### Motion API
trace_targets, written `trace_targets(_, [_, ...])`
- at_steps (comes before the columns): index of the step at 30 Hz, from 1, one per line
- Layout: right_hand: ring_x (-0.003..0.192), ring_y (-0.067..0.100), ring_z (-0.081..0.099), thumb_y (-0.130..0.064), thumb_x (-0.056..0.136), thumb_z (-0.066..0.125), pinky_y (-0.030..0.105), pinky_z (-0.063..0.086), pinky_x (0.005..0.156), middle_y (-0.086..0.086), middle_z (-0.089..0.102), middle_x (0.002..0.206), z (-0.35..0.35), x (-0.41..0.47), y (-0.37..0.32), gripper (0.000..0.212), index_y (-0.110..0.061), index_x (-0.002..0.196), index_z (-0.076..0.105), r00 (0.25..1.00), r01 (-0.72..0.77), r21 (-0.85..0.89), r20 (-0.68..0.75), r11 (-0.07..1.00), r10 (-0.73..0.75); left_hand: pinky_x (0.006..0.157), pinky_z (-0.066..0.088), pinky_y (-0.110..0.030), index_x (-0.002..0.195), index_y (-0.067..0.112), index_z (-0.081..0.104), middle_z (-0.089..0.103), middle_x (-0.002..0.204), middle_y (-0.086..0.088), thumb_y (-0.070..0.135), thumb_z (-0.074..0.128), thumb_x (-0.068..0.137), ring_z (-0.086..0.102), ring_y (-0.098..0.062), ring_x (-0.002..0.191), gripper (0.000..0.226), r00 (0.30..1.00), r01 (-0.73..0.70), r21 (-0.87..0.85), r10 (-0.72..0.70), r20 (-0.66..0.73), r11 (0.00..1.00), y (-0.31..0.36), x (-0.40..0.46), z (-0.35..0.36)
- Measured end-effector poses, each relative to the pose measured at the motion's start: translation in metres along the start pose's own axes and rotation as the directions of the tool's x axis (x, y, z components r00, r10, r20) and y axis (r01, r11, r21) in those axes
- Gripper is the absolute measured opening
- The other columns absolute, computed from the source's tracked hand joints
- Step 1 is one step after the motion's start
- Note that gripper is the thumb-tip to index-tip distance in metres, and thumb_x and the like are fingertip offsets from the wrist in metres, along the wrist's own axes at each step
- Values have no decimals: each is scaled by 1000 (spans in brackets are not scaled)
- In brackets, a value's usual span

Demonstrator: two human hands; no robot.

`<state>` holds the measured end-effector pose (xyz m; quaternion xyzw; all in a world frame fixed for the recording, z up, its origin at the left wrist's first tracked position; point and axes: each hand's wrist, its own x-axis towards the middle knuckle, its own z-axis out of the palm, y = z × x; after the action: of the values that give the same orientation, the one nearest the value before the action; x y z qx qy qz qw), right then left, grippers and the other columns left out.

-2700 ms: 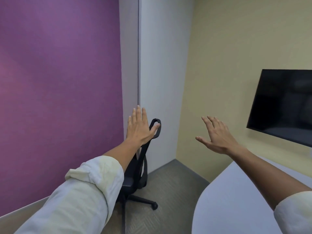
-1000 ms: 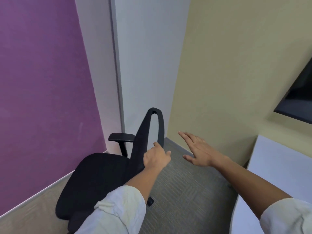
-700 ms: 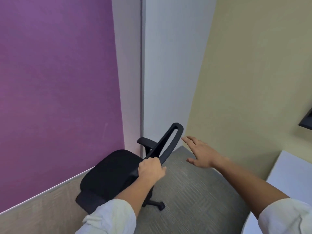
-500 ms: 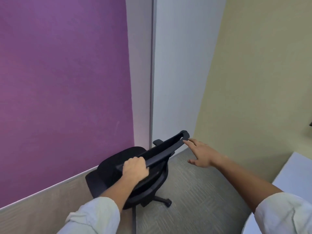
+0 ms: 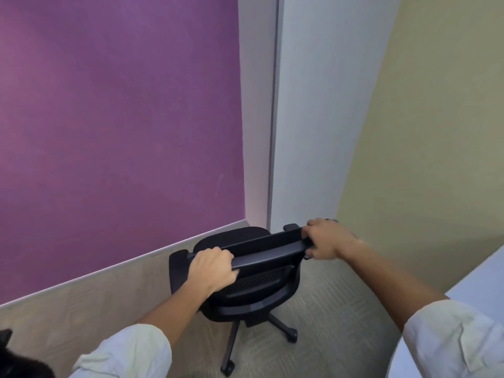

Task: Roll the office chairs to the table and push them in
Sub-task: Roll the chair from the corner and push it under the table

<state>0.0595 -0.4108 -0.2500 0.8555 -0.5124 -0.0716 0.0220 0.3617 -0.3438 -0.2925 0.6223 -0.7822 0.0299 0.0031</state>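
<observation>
A black office chair [image 5: 253, 285] on castors stands in the corner, seen from above and behind, its seat facing the purple wall. My left hand [image 5: 211, 268] grips the left end of the backrest's top edge [image 5: 267, 252]. At the right end of that edge my right hand [image 5: 327, 238] is closed around it. A corner of the white table [image 5: 480, 285] shows at the lower right, behind and to the right of the chair.
The purple wall panel [image 5: 120, 118] with a wood-look base runs along the left. A white pillar [image 5: 308, 105] and a beige wall [image 5: 436, 132] close off the corner. Grey carpet [image 5: 341, 317] lies between chair and table. A dark object [image 5: 11, 361] sits at the bottom left edge.
The chair has turned so its back faces me. My left hand kept its hold on the backrest, and my right hand went from open beside the chair to gripping the backrest's right end.
</observation>
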Motion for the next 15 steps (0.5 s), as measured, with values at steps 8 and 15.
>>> trace_targets(8, [74,22,60,-72,68,57,31,43,63,-4,64,81,19,-5,-12,50,-27,87,66,977,-4,8,214,1000,3,54,40,-30,78,20,65,54,62,6,55,50,79,57,-20,60,38,999,-25,2,25,40,1000,15,-29,-5])
trace_targets(15, [72,26,64,-62,68,57,33,49,67,1,69,76,32,-20,-22,40,-23,73,65,990,-108,74,97,991,101,60,47,-34,82,16,63,62,73,0,51,54,82,61,-24,66,35,996,-18,45,14,84,999,14,-20,-6])
